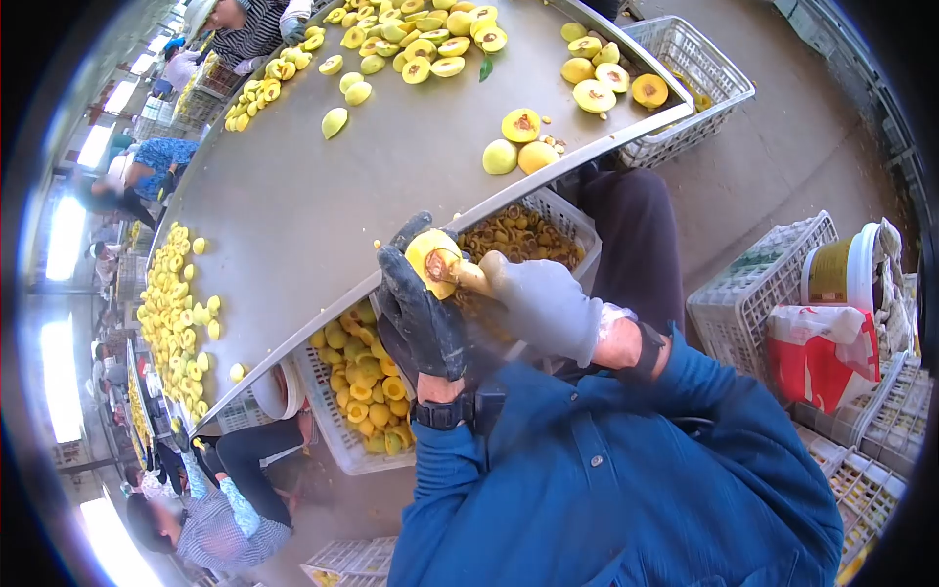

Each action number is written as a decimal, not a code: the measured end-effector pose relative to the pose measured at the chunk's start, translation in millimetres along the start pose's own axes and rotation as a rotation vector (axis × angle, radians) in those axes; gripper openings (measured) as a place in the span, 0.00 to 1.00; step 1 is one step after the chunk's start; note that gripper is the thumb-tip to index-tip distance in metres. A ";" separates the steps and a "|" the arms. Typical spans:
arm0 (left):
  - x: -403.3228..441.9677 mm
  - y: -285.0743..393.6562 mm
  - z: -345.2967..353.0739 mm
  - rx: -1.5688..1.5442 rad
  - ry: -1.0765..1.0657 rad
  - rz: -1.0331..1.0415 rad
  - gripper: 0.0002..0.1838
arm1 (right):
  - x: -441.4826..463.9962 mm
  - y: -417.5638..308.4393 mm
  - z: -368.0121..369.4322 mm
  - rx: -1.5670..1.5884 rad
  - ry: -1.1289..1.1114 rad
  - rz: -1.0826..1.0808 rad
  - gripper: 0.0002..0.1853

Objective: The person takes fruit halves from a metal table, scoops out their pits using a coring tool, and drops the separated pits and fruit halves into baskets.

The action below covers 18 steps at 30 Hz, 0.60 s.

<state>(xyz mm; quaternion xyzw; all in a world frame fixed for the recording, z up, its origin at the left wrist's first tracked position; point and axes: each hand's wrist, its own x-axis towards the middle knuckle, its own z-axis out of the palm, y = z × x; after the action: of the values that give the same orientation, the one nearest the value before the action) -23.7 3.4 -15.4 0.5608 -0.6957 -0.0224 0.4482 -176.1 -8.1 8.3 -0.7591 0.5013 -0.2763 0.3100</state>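
My left hand (423, 318), in a black glove, is closed around a yellow peach half (424, 251), cut side up with a reddish-brown pit area showing. My right hand (553, 305), in a grey glove, grips a short tan-handled tool (473, 278). The tool's end is against the peach's centre, and its tip is hidden there. Both hands are just off the near edge of the metal table (284, 210). Beneath them stands a crate (584, 227) of brownish pits and scraps. Another crate (337, 452), filled with yellow peach halves, sits below my left hand.
Peach halves (416, 44) lie along the far side of the table, with more piled at the left (171, 323). A few peaches (518, 147) rest near the right edge. Crates (758, 284) and a red-and-white bag (824, 354) stand at my right. Other people work at left.
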 end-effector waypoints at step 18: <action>63.3 2.0 -20.0 -0.724 -0.394 -0.072 0.32 | -12.4 -8.4 -37.8 0.699 -0.406 0.155 0.12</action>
<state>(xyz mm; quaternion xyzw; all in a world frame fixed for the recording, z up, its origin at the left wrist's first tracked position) -10.3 -37.1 35.5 0.3759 -0.6954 -0.3881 0.4738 -203.0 -1.4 38.0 -0.6073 0.3618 -0.2504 0.6616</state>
